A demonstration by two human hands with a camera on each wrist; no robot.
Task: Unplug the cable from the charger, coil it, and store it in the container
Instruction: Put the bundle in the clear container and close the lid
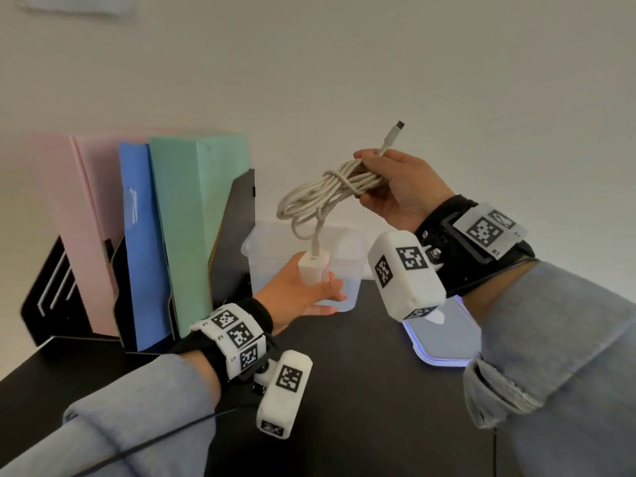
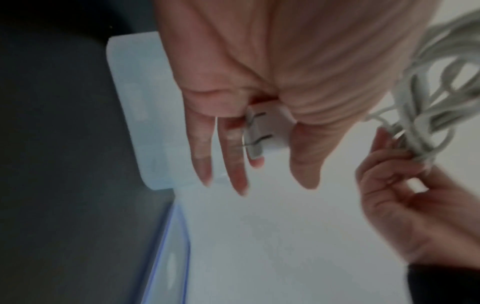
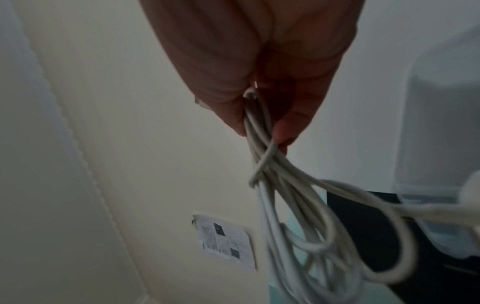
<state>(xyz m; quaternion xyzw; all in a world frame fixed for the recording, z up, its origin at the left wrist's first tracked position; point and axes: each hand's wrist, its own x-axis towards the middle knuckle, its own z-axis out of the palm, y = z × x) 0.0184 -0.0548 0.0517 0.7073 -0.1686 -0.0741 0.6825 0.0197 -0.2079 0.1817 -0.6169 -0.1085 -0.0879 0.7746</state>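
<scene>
A white cable (image 1: 330,191) is wound into a loose bundle with one wrap around its middle. My right hand (image 1: 389,184) grips that bundle in the air, and the free connector (image 1: 392,136) sticks up past the thumb. One strand hangs down and is plugged into the white charger (image 1: 314,270), which my left hand (image 1: 309,287) holds between thumb and fingers just in front of the translucent container (image 1: 272,256). The left wrist view shows the charger (image 2: 270,131) prongs-out in my palm. In the right wrist view my fingers (image 3: 283,127) pinch the cable (image 3: 280,185).
The container's lid (image 1: 444,335), clear with a blue rim, lies on the black desk (image 1: 344,390) under my right wrist. Black file holders with pink (image 1: 79,218), blue (image 1: 141,242) and green (image 1: 192,215) folders stand at the left, against a white wall.
</scene>
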